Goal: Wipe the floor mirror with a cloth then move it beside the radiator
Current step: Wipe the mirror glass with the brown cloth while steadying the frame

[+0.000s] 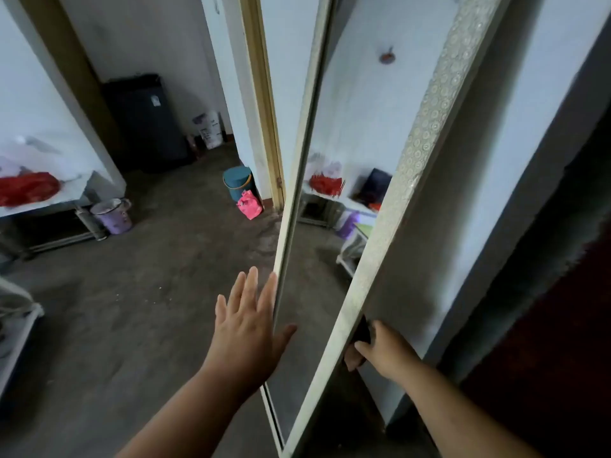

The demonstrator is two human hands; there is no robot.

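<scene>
A purple bucket (114, 217) with a pale rim stands on the floor (158, 292) at far left, just under the edge of a white surface (71, 188); what is in it cannot be seen. A crumpled red bundle (26, 189) lies on that surface. Farther right, by the wooden door frame (264, 120), a round teal bin (238, 181) stands upright, and a crumpled pink bag (250, 205) touches its near side. In the far corner stands a tall dark box (145, 123), with a white printed bag (210, 128) just to its right.

The floor mirror (317, 276) stands long and narrow at near right, close beside the pale wall (489, 193). Its left frame strip is plain cream; the right strip is embossed with rows of small circles. The glass reflects the rough grey floor.

The left grip (246, 328) lies flat with its fingers straight and apart, against the left frame edge, the thumb across the glass. The right grip (380, 348) is clamped on the right frame edge, fingers curled behind it
</scene>
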